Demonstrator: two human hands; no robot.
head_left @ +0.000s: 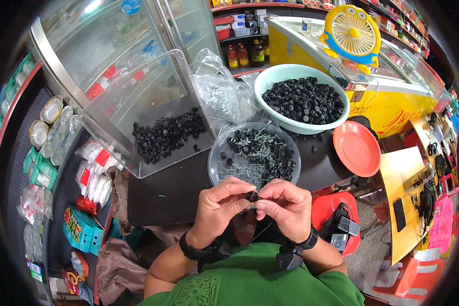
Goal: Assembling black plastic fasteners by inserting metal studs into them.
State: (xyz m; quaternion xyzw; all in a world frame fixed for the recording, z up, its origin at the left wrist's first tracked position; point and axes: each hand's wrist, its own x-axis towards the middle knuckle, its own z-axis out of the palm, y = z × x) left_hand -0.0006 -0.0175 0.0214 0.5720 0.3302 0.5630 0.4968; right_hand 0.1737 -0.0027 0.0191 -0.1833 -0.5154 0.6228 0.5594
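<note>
Close to my body, my left hand [215, 209] and my right hand [286, 208] meet, both pinching one small black plastic cap [252, 196] with thumbs and fingertips. Whether a screw sits in it is hidden by the fingers. Just beyond the hands stands a clear round tub [212, 171] of silvery screws and black caps mixed together. A clear rectangular bin [153, 171], tipped on its side, holds a heap of black caps at the left. Behind the tub, a pale green basin [262, 97] is filled with black caps, and a plastic bag [222, 99] contains screws.
A lone screw [162, 196] lies on the dark table [148, 206]. To the right are an orange-red plate [357, 148] and a red stool [321, 217] with cables and devices. A yellow fan [353, 33] stands on a freezer. Stocked shelves and a glass-door cabinet border the left.
</note>
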